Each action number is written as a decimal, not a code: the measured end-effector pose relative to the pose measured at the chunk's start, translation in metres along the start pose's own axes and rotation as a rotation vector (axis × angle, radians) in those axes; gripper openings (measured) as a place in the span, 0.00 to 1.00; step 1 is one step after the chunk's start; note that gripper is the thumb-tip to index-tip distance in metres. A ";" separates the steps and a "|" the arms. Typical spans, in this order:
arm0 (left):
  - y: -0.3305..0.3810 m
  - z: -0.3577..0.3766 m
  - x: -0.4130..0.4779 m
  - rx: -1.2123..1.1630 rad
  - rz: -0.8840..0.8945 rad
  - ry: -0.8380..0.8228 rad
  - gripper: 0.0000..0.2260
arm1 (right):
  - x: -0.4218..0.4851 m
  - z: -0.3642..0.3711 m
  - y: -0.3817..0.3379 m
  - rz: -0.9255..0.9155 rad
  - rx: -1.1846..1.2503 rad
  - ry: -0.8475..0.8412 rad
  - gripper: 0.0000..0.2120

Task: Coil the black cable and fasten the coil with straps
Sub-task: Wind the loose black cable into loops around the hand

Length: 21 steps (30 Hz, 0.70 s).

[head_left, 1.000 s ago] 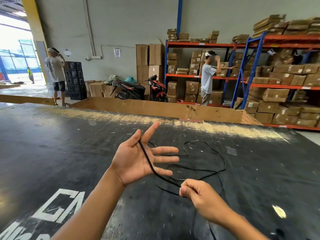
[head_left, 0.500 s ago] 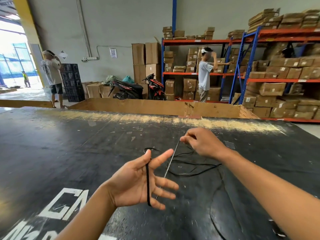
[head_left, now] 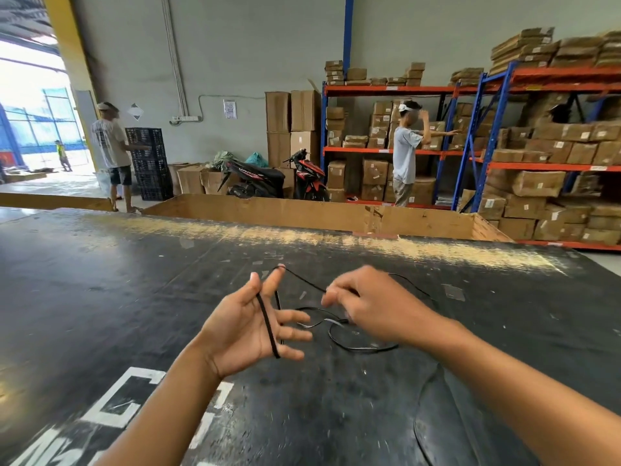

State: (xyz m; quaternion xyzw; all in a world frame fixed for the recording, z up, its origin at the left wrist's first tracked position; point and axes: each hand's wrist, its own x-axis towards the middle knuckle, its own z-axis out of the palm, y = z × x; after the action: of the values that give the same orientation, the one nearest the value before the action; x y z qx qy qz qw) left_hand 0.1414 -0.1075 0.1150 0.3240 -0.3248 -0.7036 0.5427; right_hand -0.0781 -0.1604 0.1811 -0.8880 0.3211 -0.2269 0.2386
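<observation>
My left hand is held palm up over the black table, fingers spread. The thin black cable runs across its palm and loops over the index fingertip. From there a strand stretches right to my right hand, which pinches it between thumb and fingers. That hand is blurred by motion. More of the cable lies in loose loops on the table under my right hand, and a long tail trails down toward the near right edge. No straps are visible.
A large open cardboard bin stands behind the table's far edge. Beyond it are two parked scooters, stacked boxes, black crates and blue-and-orange shelving. One person stands at the crates on the left, another at the shelves.
My right hand has come back from the far side toward my left hand, carrying the strand over the left index fingertip. One more turn lies across the left palm.
</observation>
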 end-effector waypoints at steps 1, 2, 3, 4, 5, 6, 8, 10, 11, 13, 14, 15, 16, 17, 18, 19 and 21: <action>0.006 -0.001 0.000 -0.030 0.034 0.004 0.22 | -0.007 0.005 0.000 0.039 0.061 -0.052 0.13; 0.013 -0.001 -0.001 -0.060 0.068 0.008 0.22 | -0.015 0.011 0.000 0.087 0.145 -0.111 0.13; 0.019 -0.001 -0.001 -0.084 0.105 0.011 0.21 | -0.023 0.016 0.000 0.132 0.240 -0.175 0.13; 0.025 -0.001 -0.001 -0.102 0.144 0.014 0.21 | -0.030 0.022 0.001 0.161 0.324 -0.240 0.14; 0.031 0.000 -0.001 -0.111 0.181 0.016 0.21 | -0.037 0.028 0.002 0.173 0.389 -0.301 0.14; 0.036 0.001 -0.001 -0.116 0.211 0.016 0.21 | -0.043 0.033 0.003 0.174 0.436 -0.351 0.14; 0.042 0.004 -0.001 -0.113 0.241 -0.001 0.21 | -0.051 0.043 0.007 0.169 0.475 -0.404 0.14; 0.044 0.010 -0.001 -0.094 0.242 -0.047 0.21 | -0.054 0.051 0.011 0.172 0.467 -0.421 0.13; 0.044 0.014 -0.001 -0.088 0.237 -0.077 0.20 | -0.054 0.055 0.014 0.169 0.461 -0.427 0.13; 0.044 0.021 -0.001 -0.078 0.223 -0.141 0.20 | -0.050 0.064 0.019 0.150 0.417 -0.429 0.13; 0.043 0.025 -0.002 -0.070 0.214 -0.173 0.20 | -0.047 0.068 0.023 0.142 0.381 -0.425 0.13; 0.043 0.029 -0.004 -0.062 0.200 -0.208 0.20 | -0.044 0.071 0.028 0.139 0.343 -0.419 0.13; 0.042 0.032 -0.006 -0.054 0.185 -0.244 0.21 | -0.040 0.074 0.033 0.139 0.300 -0.408 0.13; 0.042 0.035 -0.009 -0.044 0.173 -0.279 0.21 | -0.036 0.075 0.039 0.138 0.242 -0.389 0.13; 0.041 0.038 -0.013 -0.033 0.161 -0.313 0.21 | -0.031 0.075 0.045 0.133 0.169 -0.365 0.13; 0.040 0.041 -0.017 -0.021 0.145 -0.347 0.22 | -0.025 0.073 0.050 0.125 0.095 -0.344 0.13; 0.038 0.045 -0.027 0.005 0.096 -0.423 0.23 | -0.011 0.063 0.057 0.107 -0.021 -0.317 0.11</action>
State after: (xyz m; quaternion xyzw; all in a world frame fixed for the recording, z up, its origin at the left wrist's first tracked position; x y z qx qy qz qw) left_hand 0.1313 -0.0839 0.1745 0.1546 -0.4484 -0.7283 0.4946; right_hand -0.0768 -0.1740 0.0963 -0.8967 0.3285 -0.0677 0.2887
